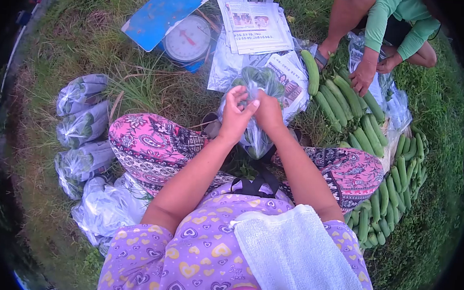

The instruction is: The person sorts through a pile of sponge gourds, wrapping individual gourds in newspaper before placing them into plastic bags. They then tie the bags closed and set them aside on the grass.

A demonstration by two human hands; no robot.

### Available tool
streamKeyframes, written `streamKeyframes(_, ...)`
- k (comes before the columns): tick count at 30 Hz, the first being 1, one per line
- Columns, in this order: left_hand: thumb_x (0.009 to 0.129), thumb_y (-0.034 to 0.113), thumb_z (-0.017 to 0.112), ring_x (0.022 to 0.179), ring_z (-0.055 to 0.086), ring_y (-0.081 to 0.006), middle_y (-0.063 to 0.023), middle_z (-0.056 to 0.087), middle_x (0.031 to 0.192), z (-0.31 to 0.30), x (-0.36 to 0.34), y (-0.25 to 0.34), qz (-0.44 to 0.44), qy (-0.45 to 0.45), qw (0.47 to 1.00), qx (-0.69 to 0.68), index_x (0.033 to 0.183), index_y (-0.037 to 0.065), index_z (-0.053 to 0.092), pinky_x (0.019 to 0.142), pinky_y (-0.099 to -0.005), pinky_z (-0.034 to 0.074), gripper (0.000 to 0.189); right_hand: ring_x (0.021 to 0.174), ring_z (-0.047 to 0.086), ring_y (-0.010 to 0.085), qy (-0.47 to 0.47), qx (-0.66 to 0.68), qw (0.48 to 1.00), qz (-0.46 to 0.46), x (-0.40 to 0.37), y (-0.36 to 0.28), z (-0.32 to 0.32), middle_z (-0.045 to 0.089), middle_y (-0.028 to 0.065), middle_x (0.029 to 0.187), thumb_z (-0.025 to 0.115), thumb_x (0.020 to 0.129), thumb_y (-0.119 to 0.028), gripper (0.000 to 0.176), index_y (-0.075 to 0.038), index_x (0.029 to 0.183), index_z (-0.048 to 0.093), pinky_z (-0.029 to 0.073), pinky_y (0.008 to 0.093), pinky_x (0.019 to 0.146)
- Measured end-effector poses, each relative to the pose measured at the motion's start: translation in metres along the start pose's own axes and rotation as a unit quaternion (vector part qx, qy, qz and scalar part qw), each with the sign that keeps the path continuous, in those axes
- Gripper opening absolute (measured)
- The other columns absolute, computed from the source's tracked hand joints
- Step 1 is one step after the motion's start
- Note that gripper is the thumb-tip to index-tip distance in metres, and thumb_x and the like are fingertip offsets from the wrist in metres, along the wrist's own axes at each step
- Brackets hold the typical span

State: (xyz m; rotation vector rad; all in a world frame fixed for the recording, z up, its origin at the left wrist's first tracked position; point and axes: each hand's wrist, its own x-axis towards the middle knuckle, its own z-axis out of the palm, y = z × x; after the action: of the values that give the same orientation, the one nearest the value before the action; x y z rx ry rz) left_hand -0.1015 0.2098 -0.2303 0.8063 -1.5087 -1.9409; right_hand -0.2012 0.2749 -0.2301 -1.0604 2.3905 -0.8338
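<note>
A clear plastic bag (256,138) with green vegetables inside stands between my knees, its top gathered under my hands. My left hand (237,112) is at the bag's left side, fingers curled and apart, with the thumb tip close to the gathered plastic. My right hand (268,111) is closed on the bag's gathered top, its fingertips partly hidden. Newspaper sheets (255,29) lie just beyond the bag, and a printed sheet (292,79) lies to its right.
A scale (187,38) with a blue board (163,13) stands at the upper left. Filled bags (84,125) and loose plastic bags (108,209) lie left. Long green gourds (351,99) and smaller ones (394,192) lie right. Another person's hand (362,77) touches the gourds.
</note>
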Motion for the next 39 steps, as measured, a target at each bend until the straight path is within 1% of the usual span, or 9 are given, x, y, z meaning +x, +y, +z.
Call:
streamKeyframes(2, 0.086, 0.017, 0.066, 0.108, 0.051, -0.0181, -0.0146, 0.047, 0.128, -0.003, -0.006, -0.009, -0.004, 0.02, 0.99, 0.138, 0.137, -0.003, 0.028, 0.094, -0.0303, 0.04, 0.067, 0.078, 0.063, 0.0428, -0.004, 0.011, 1.0, -0.004, -0.001, 0.0, -0.002, 0.064, 0.0248, 0.08, 0.058, 0.082, -0.017, 0.022, 0.0, 0.096, 0.055, 0.049, 0.0499, 0.068)
streamKeyframes(6, 0.09, 0.027, 0.061, 0.106, 0.055, -0.0239, -0.0176, 0.053, 0.122, -0.001, 0.009, -0.021, 0.119, -0.015, 0.941, 0.317, 0.125, -0.003, 0.051, 0.09, -0.0338, 0.043, 0.048, 0.079, 0.062, 0.0432, 0.007, 0.028, 0.999, -0.02, -0.004, -0.007, -0.006, 0.064, 0.0254, 0.08, 0.056, 0.084, -0.02, 0.025, 0.001, 0.098, 0.055, 0.048, 0.0507, 0.069)
streamKeyframes(9, 0.093, 0.031, 0.055, 0.095, 0.059, -0.0243, -0.0171, 0.062, 0.107, -0.002, 0.019, -0.025, 0.123, 0.008, 0.944, 0.308, 0.113, -0.002, 0.061, 0.086, -0.0322, 0.044, 0.039, 0.075, 0.063, 0.0416, 0.007, 0.019, 1.0, -0.023, -0.001, -0.004, -0.003, 0.063, 0.0248, 0.077, 0.057, 0.084, -0.017, 0.026, 0.0, 0.103, 0.056, 0.05, 0.0467, 0.07)
streamKeyframes(12, 0.097, 0.03, 0.049, 0.088, 0.06, -0.0195, -0.0123, 0.066, 0.095, 0.004, 0.009, 0.028, -0.107, 0.0, 0.963, 0.248, 0.108, -0.001, 0.062, 0.083, -0.0307, 0.045, 0.036, 0.08, 0.066, 0.0313, -0.043, 0.097, 0.993, -0.054, -0.008, -0.014, -0.027, 0.065, 0.0211, 0.085, 0.058, 0.084, -0.011, 0.029, 0.0, 0.11, 0.056, 0.051, 0.039, 0.069)
streamKeyframes(15, 0.099, 0.029, 0.044, 0.088, 0.059, -0.0145, -0.0083, 0.066, 0.092, -0.005, 0.019, -0.011, -0.05, 0.038, 0.998, 0.002, 0.098, 0.002, 0.063, 0.082, -0.0296, 0.044, 0.034, 0.088, 0.064, 0.0193, -0.059, 0.364, 0.929, -0.01, -0.003, 0.016, -0.022, 0.062, 0.014, 0.099, 0.055, 0.088, -0.006, 0.029, -0.002, 0.116, 0.057, 0.051, 0.0303, 0.068)
streamKeyframes(25, 0.099, 0.03, 0.044, 0.087, 0.058, -0.0119, -0.0071, 0.067, 0.089, -0.011, 0.021, 0.015, 0.11, -0.025, 0.963, 0.246, 0.092, 0.001, 0.062, 0.083, -0.0281, 0.043, 0.035, 0.075, 0.063, 0.0095, 0.069, 0.343, 0.936, 0.036, 0.002, 0.002, -0.03, 0.07, 0.0071, 0.093, 0.05, 0.097, -0.02, 0.026, -0.001, 0.108, 0.065, 0.049, 0.0209, 0.058)
streamKeyframes(29, 0.1, 0.028, 0.044, 0.083, 0.057, -0.0126, -0.0073, 0.066, 0.088, -0.012, 0.027, 0.02, 0.029, -0.09, 0.994, 0.045, 0.093, 0.001, 0.061, 0.081, -0.0289, 0.043, 0.033, 0.074, 0.063, 0.0105, 0.045, 0.413, 0.909, 0.039, 0.02, -0.001, -0.041, 0.069, 0.009, 0.085, 0.049, 0.098, -0.027, 0.032, 0.001, 0.096, 0.065, 0.048, 0.0214, 0.058)
streamKeyframes(36, 0.099, 0.028, 0.044, 0.074, 0.054, -0.0125, -0.0039, 0.058, 0.077, -0.004, 0.033, 0.045, -0.033, -0.153, 0.988, 0.013, 0.082, 0.001, 0.056, 0.072, -0.0276, 0.044, 0.035, 0.057, 0.05, 0.0113, -0.305, 0.562, 0.768, 0.045, 0.061, 0.011, -0.079, 0.05, 0.0014, 0.059, 0.045, 0.099, -0.034, 0.041, -0.007, 0.068, 0.05, 0.036, 0.0228, 0.051)
streamKeyframes(39, 0.096, 0.024, 0.047, 0.072, 0.056, -0.0184, -0.0084, 0.057, 0.075, -0.01, 0.024, 0.085, -0.034, -0.221, 0.966, 0.128, 0.079, 0.001, 0.056, 0.067, -0.03, 0.045, 0.031, 0.052, 0.047, 0.0143, -0.39, 0.292, 0.864, -0.126, 0.061, -0.024, -0.114, 0.047, 0.0022, 0.056, 0.05, 0.096, -0.03, 0.039, -0.002, 0.068, 0.05, 0.037, 0.0297, 0.051)
